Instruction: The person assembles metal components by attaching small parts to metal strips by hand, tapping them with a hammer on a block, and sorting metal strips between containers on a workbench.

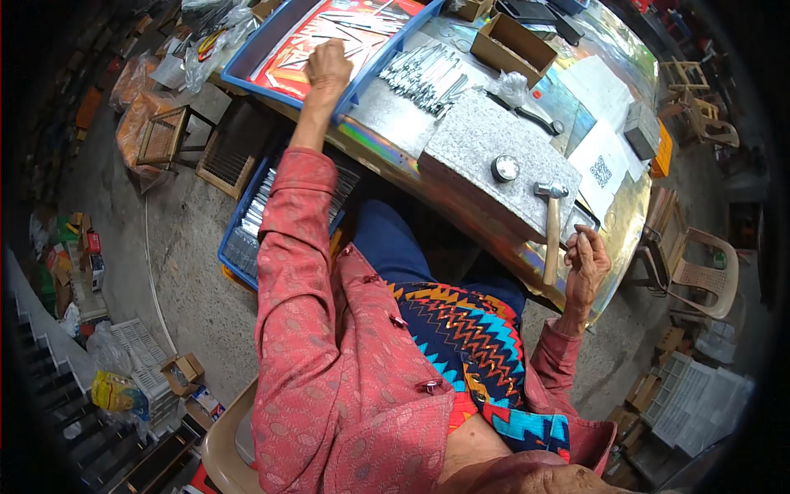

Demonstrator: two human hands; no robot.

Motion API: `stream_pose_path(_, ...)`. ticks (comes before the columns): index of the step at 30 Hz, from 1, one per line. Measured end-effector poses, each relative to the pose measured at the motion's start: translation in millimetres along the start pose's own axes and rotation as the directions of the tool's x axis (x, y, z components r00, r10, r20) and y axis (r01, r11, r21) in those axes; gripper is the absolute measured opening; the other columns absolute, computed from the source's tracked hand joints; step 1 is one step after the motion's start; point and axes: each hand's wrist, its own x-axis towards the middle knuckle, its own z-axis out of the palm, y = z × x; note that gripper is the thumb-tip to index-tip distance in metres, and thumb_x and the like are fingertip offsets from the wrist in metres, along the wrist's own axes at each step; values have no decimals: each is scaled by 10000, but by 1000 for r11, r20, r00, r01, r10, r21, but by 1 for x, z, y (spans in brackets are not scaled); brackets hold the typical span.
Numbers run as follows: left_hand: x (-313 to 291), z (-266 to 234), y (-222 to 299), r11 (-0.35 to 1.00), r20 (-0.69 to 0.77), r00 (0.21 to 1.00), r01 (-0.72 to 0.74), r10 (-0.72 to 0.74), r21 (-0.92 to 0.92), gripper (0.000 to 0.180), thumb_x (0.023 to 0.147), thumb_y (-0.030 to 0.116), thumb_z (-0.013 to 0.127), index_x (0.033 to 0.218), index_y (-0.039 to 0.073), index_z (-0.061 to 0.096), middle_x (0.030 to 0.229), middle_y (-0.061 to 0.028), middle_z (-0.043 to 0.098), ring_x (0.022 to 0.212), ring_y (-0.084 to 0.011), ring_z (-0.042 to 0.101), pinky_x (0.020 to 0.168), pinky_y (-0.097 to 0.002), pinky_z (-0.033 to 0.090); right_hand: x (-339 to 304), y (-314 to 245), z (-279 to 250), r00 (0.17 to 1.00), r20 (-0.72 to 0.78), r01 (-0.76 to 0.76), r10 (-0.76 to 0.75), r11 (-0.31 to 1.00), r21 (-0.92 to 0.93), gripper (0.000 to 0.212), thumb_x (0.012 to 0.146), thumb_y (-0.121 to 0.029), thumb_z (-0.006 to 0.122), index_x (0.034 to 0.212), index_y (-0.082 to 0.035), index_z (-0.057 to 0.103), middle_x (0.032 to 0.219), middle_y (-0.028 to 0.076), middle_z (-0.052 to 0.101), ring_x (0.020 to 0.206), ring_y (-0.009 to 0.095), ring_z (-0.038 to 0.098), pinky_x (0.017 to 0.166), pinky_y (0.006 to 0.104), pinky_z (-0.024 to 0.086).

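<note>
My left hand [328, 67] reaches into a blue tray [234, 62] at the far left, its fingers bent down together over thin white and dark pen-like sticks [341, 30] on a red-and-white sheet. Its fingertips are hidden, so what they hold does not show. My right hand [587, 262] is raised by the table's right front edge, thumb and fingers curled together; anything in them is too small to make out. Just left of it lies a hammer [552, 222], its wooden handle sticking out past a grey stone block [485, 136]. A small round metal-rimmed piece [504, 168] sits on the block.
Many slim silvery rods [428, 76] lie right of the tray. Behind the block are an open cardboard box [514, 49], a black-handled tool [539, 120] and papers [601, 160]. A second blue crate [239, 235] stands below the table's edge. Plastic chairs [705, 267] stand at right.
</note>
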Motion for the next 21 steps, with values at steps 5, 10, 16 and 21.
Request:
stream_pose_path(5, 1, 18, -50, 989, 254, 965, 28, -64, 143, 172, 748, 52, 466, 857, -20, 579, 907, -259, 588, 894, -381, 571, 754, -461, 455, 1, 14, -18, 989, -142, -47, 42, 998, -30, 197, 860, -121, 543, 976, 36, 567, 713, 30, 554, 559, 46, 454, 474, 176, 356)
stream_pose_path(10, 10, 46, -78, 975, 286, 958, -94, 33, 201, 157, 770, 76, 448, 863, -24, 526, 893, -267, 573, 867, -408, 561, 727, -474, 441, 10, 32, -42, 972, -226, -76, 59, 995, -66, 202, 853, -117, 530, 969, 45, 564, 710, 51, 567, 558, 60, 465, 475, 190, 374)
stream_pose_path(16, 27, 63, -82, 942, 411, 910, -92, -52, 323, 193, 712, 116, 571, 869, 11, 532, 936, -234, 585, 921, -410, 559, 746, -479, 457, 29, 50, -77, 949, -316, -89, 14, 971, -222, 192, 830, -62, 487, 955, 58, 568, 710, 70, 588, 552, 73, 486, 467, 198, 402)
stream_pose_path(21, 27, 68, -102, 937, 378, 925, -160, 33, 310, 193, 745, 135, 546, 896, 15, 543, 944, -240, 587, 920, -413, 559, 733, -484, 455, 43, 70, -97, 949, -313, -120, -33, 882, -457, 203, 799, -82, 495, 922, 52, 585, 689, 77, 592, 588, 99, 527, 499, 233, 438)
